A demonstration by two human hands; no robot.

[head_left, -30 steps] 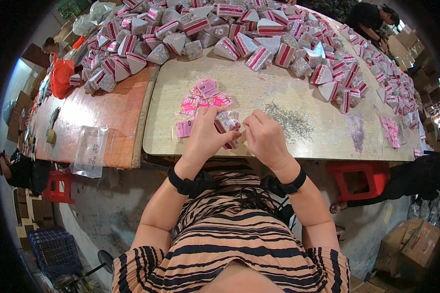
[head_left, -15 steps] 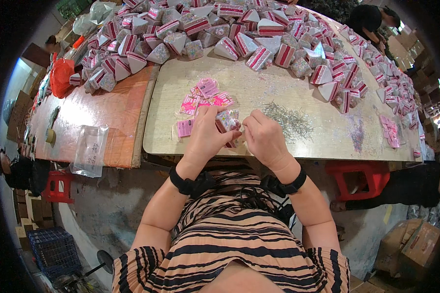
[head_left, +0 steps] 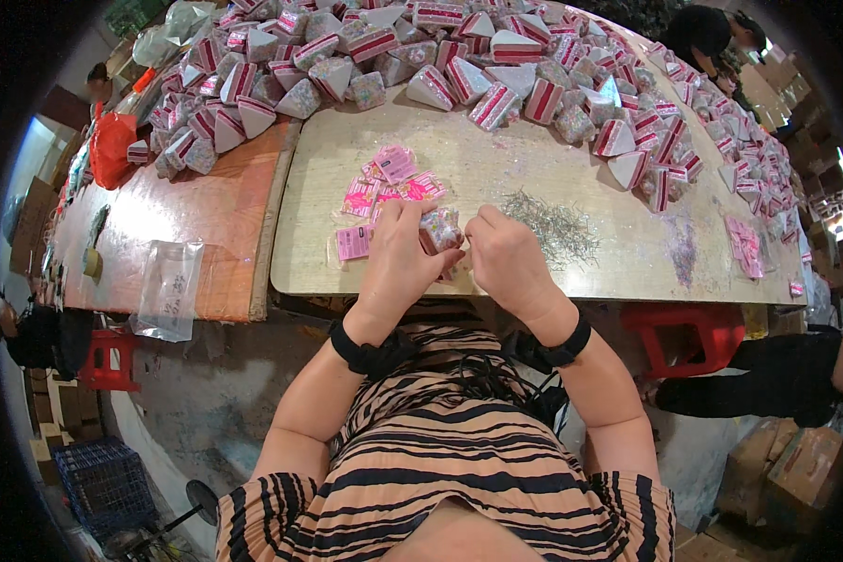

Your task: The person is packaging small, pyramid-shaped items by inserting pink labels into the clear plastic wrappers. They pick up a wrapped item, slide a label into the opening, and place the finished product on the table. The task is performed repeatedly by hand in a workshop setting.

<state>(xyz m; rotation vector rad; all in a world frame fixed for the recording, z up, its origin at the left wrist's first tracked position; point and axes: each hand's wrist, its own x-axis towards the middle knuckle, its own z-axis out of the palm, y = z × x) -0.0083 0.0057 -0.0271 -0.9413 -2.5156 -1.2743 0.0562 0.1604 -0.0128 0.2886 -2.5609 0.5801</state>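
Note:
In my left hand (head_left: 395, 262) is a glitter-covered toy cake slice (head_left: 440, 227), gripped between thumb and fingers just above the table. My right hand (head_left: 512, 260) is closed in a pinch right at the slice's right side. Whatever its fingertips hold is too small to make out. Beyond and left of my left hand lie several pink printed cards (head_left: 384, 192), some partly under clear wrap. A loose heap of thin silver pins (head_left: 554, 230) is spread on the table to the right of my right hand.
A big pile of pink-and-white cake slices (head_left: 375, 42) covers the table's far side. On the orange board at left lies a clear plastic bag (head_left: 169, 290). More pink cards (head_left: 745, 248) rest at right. Red stools (head_left: 688, 337) stand below, and a person (head_left: 707, 37) bends at far right.
Both hands stay at the slice with only small shifts. The slice is turned slightly in my left hand. At the right edge, a person's dark-clothed leg has shifted.

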